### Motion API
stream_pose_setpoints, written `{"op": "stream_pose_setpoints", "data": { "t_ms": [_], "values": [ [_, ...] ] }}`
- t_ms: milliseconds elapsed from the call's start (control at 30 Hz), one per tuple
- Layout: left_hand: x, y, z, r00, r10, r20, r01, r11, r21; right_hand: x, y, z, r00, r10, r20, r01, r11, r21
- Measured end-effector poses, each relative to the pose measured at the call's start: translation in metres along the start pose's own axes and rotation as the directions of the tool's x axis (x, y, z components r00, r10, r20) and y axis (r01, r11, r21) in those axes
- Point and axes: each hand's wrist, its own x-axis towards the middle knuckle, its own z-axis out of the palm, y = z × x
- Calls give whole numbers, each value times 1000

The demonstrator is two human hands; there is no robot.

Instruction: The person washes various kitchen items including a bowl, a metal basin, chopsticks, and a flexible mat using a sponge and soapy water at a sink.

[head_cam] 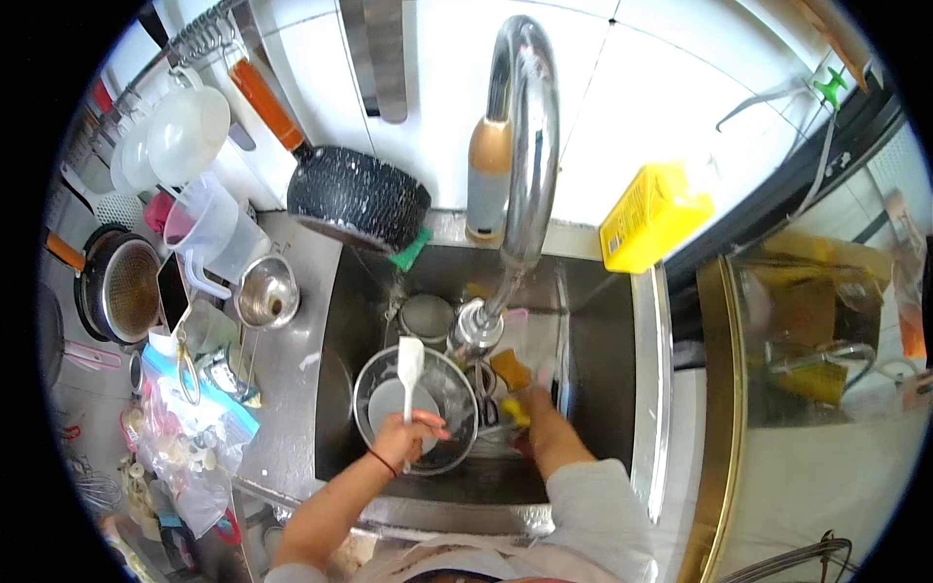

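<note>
My left hand [402,439] grips the handle of a white spatula [410,361], its blade pointing away from me. Below it a clear round bowl [475,408] sits in the dark sink [601,350], with cloudy liquid or residue inside. On the right, my right hand [538,408] reaches low into the sink beside a yellow-brown sponge [510,369] and a bright yellow item [516,412]. Its fingers are partly hidden and blurred, so what it holds is unclear. Dark-looped scissors handles [488,412] appear between bowl and hand. Behind the bowl rests a round grey vessel [426,317].
A chrome faucet [531,131] arches over the sink, its spray head [475,331] hanging low. Behind stand a pump bottle [487,175], a yellow jug [652,218] and a black saucepan [357,193]. Leftward, the steel counter [291,408] bears a measuring jug [215,226], metal cup [268,291] and plastic bags [189,444].
</note>
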Motion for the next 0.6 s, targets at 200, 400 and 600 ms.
{"op": "stream_pose_setpoints", "data": {
  "t_ms": [200, 400, 600],
  "values": [
    [23, -23, -10, 993, 104, 51, -108, 991, 75, -89, -50, -106, 869, -206, 451, -185, 708, 681],
    [49, -35, 27, 956, 167, 241, -149, 985, -91, -209, -140, -97, 794, -608, 16, 425, 572, 701],
    [32, -3, 6, 928, 43, 370, -82, 993, 90, -202, -158, -61, 927, -375, 13, 254, 651, 715]
  ]
}}
